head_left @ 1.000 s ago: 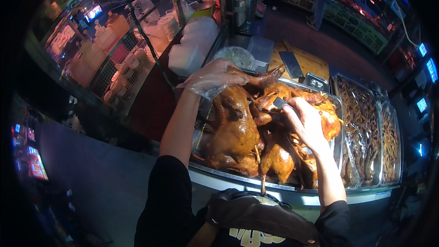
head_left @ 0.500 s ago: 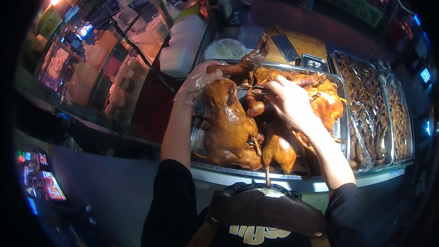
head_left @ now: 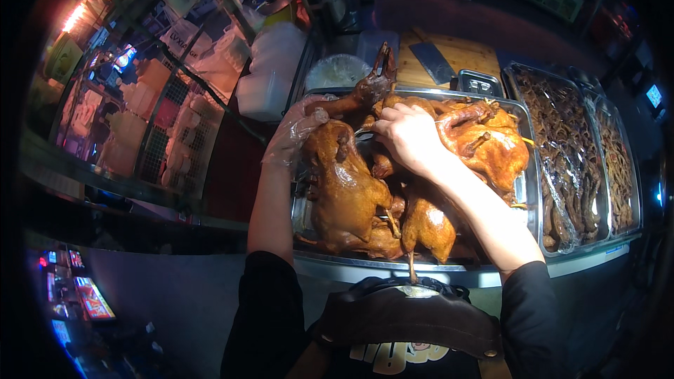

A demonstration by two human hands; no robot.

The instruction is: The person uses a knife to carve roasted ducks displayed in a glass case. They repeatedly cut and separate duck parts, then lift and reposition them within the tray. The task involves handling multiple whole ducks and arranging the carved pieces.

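My left hand (head_left: pixel 298 130), in a clear plastic glove, is closed round the neck of a glossy brown roast duck (head_left: pixel 342 182) at the tray's left side. The duck's head (head_left: pixel 375 85) points up and away, its beak parted. My bare right hand (head_left: pixel 407 135) is beside the neck, fingers pinched together. A bit of thin, shiny metal shows at its fingertips, mostly hidden, so its kind is unclear. More roast ducks (head_left: pixel 495 154) lie under and right of my right hand, in the metal tray (head_left: pixel 531 200).
Two trays of dark cooked pieces (head_left: pixel 562 161) under plastic film stand to the right. Behind are a wooden board (head_left: pixel 467 56) with a cleaver (head_left: pixel 431 63), a small metal tray (head_left: pixel 480 84) and a film-wrapped round dish (head_left: pixel 337 72). White containers (head_left: pixel 261 95) stack at the left.
My right hand has moved left, closer to the neck, and now mostly covers the thin metal piece. The duck's head has swung left and more upright, with my left hand still round the neck.
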